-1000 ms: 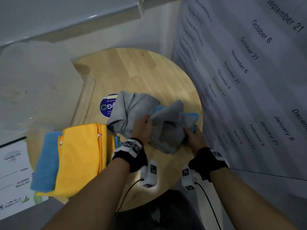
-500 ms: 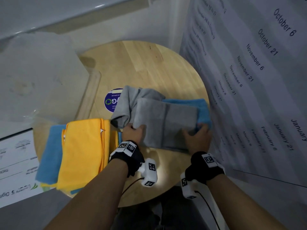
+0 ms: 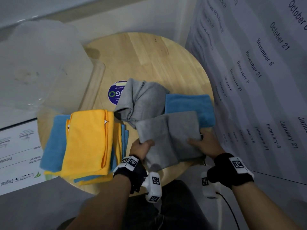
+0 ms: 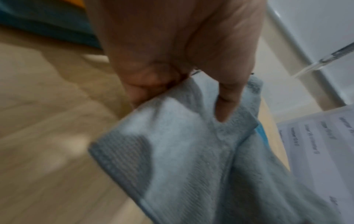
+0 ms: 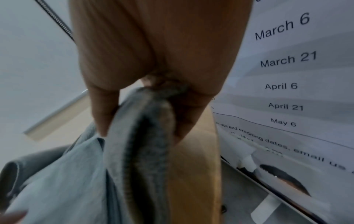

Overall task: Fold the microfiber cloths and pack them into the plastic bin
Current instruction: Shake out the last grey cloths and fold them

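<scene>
A grey folded cloth [image 3: 169, 138] lies at the near right of the round wooden table [image 3: 149, 60], held by both hands. My left hand [image 3: 142, 146] pinches its near left edge [image 4: 172, 136]. My right hand [image 3: 201, 143] grips its right edge between thumb and fingers [image 5: 145, 136]. Behind it sit a crumpled grey cloth [image 3: 142, 100] and a folded blue cloth [image 3: 189, 107]. A stack of yellow and blue cloths [image 3: 86, 143] lies at the left. The clear plastic bin [image 3: 49, 67] stands at the back left.
A large printed sheet with dates [image 3: 259, 77] hangs along the right side, close to the table edge. A round blue sticker [image 3: 115, 94] is on the tabletop. Another printed sheet [image 3: 15, 150] lies at the left beside the table.
The grey cloth went from bunched between the hands to a flat fold, and both hands have drawn it toward the table's near edge, uncovering the blue cloth behind.
</scene>
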Demonstrator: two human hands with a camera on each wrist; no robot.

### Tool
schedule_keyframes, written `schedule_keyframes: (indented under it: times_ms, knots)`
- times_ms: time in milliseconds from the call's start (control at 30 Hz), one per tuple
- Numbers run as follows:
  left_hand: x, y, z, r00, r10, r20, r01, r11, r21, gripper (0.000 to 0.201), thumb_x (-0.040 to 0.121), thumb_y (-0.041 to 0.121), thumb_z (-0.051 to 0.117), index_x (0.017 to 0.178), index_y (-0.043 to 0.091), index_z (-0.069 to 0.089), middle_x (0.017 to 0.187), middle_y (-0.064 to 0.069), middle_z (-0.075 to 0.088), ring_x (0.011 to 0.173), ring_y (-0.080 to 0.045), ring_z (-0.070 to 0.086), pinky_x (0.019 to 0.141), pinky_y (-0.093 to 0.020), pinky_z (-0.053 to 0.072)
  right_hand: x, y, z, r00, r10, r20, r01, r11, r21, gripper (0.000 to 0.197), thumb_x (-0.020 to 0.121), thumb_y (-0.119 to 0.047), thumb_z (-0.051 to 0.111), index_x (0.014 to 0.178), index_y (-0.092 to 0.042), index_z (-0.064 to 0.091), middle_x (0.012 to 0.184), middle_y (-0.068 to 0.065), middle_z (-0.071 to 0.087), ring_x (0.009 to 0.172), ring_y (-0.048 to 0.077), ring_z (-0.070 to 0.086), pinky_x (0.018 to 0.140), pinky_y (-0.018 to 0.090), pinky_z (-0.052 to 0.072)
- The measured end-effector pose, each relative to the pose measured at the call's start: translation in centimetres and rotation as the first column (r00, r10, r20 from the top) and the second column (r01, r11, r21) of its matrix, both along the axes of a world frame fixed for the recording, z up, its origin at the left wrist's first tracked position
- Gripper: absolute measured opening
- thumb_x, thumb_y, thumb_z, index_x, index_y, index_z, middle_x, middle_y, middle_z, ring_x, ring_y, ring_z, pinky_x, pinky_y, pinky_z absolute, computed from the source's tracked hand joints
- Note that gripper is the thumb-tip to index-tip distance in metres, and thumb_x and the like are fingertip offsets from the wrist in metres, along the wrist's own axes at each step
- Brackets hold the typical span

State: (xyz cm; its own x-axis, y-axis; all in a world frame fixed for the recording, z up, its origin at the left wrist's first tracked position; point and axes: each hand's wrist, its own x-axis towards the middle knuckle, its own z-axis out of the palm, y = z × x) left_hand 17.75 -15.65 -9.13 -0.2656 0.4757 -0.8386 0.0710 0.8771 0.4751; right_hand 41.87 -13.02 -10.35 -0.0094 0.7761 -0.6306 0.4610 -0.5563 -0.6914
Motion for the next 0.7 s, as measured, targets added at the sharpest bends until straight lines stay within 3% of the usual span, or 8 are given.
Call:
schedule_keyframes:
  times_ms: [100, 167, 267, 400, 500, 567, 600, 700]
  knots:
    - [-0.1, -0.5, -0.3, 0.995, -0.036, 0.090, 0.029, 0.997, 0.076, 0.057, 0.071, 0.041, 0.075, 0.118, 0.017, 0.056, 0.114, -0.001, 0.066, 0.096, -0.022, 0.064, 0.084, -0.038, 0.053, -0.9, -0.1, 0.7, 0.998, 0.041, -0.046, -0.039, 0.998, 0.053, 0.040, 0.082, -0.029, 0.072, 0.116, -0.013, 0.057, 0.113, 0.001, 0.062, 0.104, 0.016, 0.058, 0.085, 0.031, 0.046]
    - [-0.5, -0.5, -0.5, 0.995, -0.100, -0.010, 0.101, 0.989, 0.109, 0.039, 0.085, 0.028, 0.065, 0.121, 0.018, 0.054, 0.115, -0.002, 0.063, 0.098, -0.022, 0.060, 0.085, -0.034, 0.050, -1.8, 0.3, 1.2, 0.998, 0.061, -0.006, -0.060, 0.992, 0.114, 0.043, 0.085, -0.027, 0.068, 0.122, -0.011, 0.054, 0.114, 0.000, 0.059, 0.106, 0.016, 0.055, 0.084, 0.027, 0.041]
    - [-1.1, -0.7, -0.7, 0.966, -0.217, -0.143, 0.228, 0.971, 0.067, 0.040, 0.083, 0.025, 0.060, 0.121, 0.013, 0.058, 0.119, -0.009, 0.063, 0.104, -0.028, 0.060, 0.091, -0.036, 0.049, -3.3, 0.3, 2.6, 0.985, 0.165, 0.042, -0.170, 0.953, 0.252, 0.040, 0.085, -0.020, 0.067, 0.123, -0.012, 0.053, 0.111, 0.003, 0.064, 0.103, 0.020, 0.059, 0.078, 0.024, 0.039]
    - [-1.3, -1.0, -0.9, 0.974, -0.189, -0.125, 0.192, 0.981, 0.009, 0.066, 0.058, 0.048, 0.062, 0.113, 0.010, 0.062, 0.111, -0.011, 0.067, 0.097, -0.029, 0.063, 0.088, -0.041, 0.053, -5.9, -2.0, 3.6, 0.905, 0.391, 0.170, -0.425, 0.858, 0.288, 0.055, 0.086, -0.035, 0.061, 0.137, -0.027, 0.042, 0.091, 0.006, 0.070, 0.084, 0.025, 0.065, 0.074, 0.033, 0.049]
    - [-1.2, -1.0, -0.9, 0.987, -0.119, -0.109, 0.128, 0.989, 0.077, 0.058, 0.068, 0.059, 0.068, 0.105, 0.014, 0.064, 0.104, -0.008, 0.067, 0.096, -0.028, 0.063, 0.088, -0.041, 0.052, -7.7, -3.3, 2.9, 0.823, 0.518, 0.234, -0.563, 0.800, 0.208, 0.059, 0.082, -0.048, 0.046, 0.139, -0.038, 0.033, 0.086, 0.009, 0.067, 0.081, 0.031, 0.064, 0.073, 0.039, 0.050]
    - [-1.2, -0.6, -0.9, 0.993, -0.073, -0.095, 0.085, 0.988, 0.129, 0.055, 0.083, 0.060, 0.055, 0.110, 0.013, 0.061, 0.111, -0.010, 0.065, 0.103, -0.030, 0.060, 0.093, -0.043, 0.048, -8.5, -3.6, 2.3, 0.789, 0.562, 0.250, -0.608, 0.774, 0.178, 0.057, 0.088, -0.044, 0.048, 0.141, -0.034, 0.030, 0.095, 0.010, 0.066, 0.085, 0.032, 0.063, 0.071, 0.036, 0.047]
    - [-1.2, -0.4, -1.1, 0.994, -0.064, -0.091, 0.076, 0.988, 0.134, 0.063, 0.086, 0.064, 0.045, 0.118, 0.011, 0.058, 0.119, -0.011, 0.062, 0.108, -0.030, 0.058, 0.097, -0.044, 0.045, -8.8, -3.7, 2.1, 0.773, 0.577, 0.263, -0.627, 0.760, 0.174, 0.057, 0.090, -0.042, 0.050, 0.142, -0.032, 0.030, 0.099, 0.008, 0.065, 0.089, 0.030, 0.062, 0.072, 0.035, 0.045]
    - [-1.0, -0.3, -1.5, 1.000, 0.017, -0.008, -0.016, 0.993, 0.116, 0.098, 0.069, 0.090, 0.024, 0.129, 0.020, 0.054, 0.132, -0.007, 0.057, 0.118, -0.025, 0.054, 0.106, -0.043, 0.038, -9.6, -3.9, 1.5, 0.742, 0.661, 0.115, -0.670, 0.723, 0.167, 0.060, 0.089, -0.044, 0.056, 0.143, -0.029, 0.033, 0.097, -0.001, 0.063, 0.092, 0.019, 0.061, 0.080, 0.033, 0.046]
